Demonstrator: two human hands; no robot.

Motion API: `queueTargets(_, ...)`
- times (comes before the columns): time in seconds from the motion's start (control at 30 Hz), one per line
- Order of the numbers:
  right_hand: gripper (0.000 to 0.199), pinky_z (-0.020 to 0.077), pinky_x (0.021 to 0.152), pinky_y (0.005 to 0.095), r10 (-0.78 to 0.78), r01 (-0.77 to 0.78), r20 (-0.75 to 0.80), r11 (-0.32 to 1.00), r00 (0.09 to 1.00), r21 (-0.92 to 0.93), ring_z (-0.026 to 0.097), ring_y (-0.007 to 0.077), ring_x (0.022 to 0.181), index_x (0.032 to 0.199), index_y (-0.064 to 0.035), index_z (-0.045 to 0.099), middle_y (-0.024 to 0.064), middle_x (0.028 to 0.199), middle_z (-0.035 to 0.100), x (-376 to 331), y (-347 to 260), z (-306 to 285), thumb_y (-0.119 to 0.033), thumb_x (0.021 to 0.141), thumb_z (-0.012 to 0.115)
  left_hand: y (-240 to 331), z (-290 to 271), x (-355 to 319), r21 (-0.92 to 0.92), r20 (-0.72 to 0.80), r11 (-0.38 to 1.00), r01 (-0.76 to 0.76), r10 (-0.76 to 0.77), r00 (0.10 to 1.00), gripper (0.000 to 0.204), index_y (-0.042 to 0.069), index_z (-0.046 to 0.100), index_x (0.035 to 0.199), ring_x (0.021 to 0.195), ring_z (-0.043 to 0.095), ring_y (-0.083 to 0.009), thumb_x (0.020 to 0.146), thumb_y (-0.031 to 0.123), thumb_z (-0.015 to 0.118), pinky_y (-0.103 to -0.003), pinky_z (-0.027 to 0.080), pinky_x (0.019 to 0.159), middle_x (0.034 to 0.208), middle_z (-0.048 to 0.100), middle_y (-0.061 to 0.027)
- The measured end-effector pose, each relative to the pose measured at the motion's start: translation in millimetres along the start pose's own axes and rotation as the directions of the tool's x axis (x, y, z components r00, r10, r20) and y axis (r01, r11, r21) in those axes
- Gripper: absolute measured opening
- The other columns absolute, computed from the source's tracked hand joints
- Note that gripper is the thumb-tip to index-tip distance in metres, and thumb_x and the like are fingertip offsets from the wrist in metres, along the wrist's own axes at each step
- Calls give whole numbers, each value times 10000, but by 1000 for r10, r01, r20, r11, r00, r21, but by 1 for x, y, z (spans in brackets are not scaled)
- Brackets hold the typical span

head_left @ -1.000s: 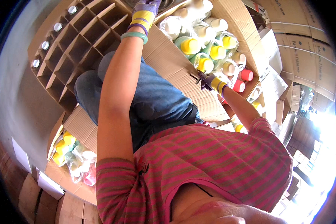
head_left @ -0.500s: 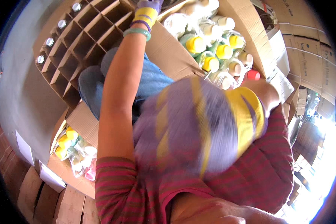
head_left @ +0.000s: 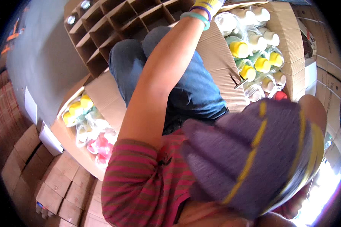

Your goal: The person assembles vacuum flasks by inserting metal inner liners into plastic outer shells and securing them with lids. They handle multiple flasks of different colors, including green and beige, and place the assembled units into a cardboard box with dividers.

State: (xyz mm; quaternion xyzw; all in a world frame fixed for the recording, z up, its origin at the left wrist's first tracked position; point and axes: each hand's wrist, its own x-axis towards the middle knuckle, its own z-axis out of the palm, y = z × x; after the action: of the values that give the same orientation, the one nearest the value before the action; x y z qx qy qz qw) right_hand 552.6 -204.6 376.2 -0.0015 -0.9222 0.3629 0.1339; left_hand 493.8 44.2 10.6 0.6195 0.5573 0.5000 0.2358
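Observation:
My right hand [head_left: 250,155], in a purple knit glove with yellow stripes, is raised close to the camera. Its back shows and its fingers are stretched out, with nothing visible in them. Beyond my knees, my left hand [head_left: 210,5] wears a matching glove, with a green bangle [head_left: 196,16] at the wrist. The top edge cuts off its fingers. It is nearest the meeting edges of a divided carton [head_left: 111,22] and an opened box [head_left: 218,53] of bottles. Those plastic-wrapped bottles [head_left: 261,64] have yellow, white and red caps.
Silver-capped bottles [head_left: 71,19] stand in the divided carton's far-left cells. A thin dark metal tool [head_left: 238,81] rests by the box flap. At left, another opened box holds yellow-capped bottles [head_left: 75,109] and red ones. Stacked cartons [head_left: 60,178] line the lower left; more stand at right.
My right hand has moved right and lower in the picture, and its fingers show more clearly. The whole view has shifted, so the boxes and my left arm appear farther right.

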Motion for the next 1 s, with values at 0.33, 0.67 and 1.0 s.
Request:
queueTargets(0.33, 190, 527, 755, 344, 923, -843, 0, 351, 385, -406, 657, 197, 869, 1024, -92, 723, 95, 991, 714, -225, 395, 13, -191, 908, 610, -56, -57, 22, -685, -460, 725, 69, -504, 731, 535, -27, 499, 1317, 1089, 588, -204, 843, 14, 744, -317, 520, 913, 1160, 622, -128)
queueTargets(0.67, 525, 421, 1044, 414, 936, -895, -148, -349, -319, -278, 533, 288, 1258, 1321, -108, 559, 162, 1377, 534, -340, 517, 177, -435, 911, 531, 7, -66, 9, -634, -254, 720, 281, -538, 804, 291, 38, 669, 1081, 952, 633, -249, 847, 170, 779, -378, 493, 883, 1049, 706, -101)
queueTargets(1.0, 788, 367, 1101, 378, 594, -421, -152, -347, -790, 838, 468, 292, 1321, 1417, -91, 424, 161, 1470, 429, -268, 431, 144, -560, 828, 657, 43, -67, -3, -851, -166, 483, 207, -620, 767, 273, 27, 661, 1054, 1024, 612, -263, 825, 114, 781, -380, 515, 829, 1099, 597, -135)
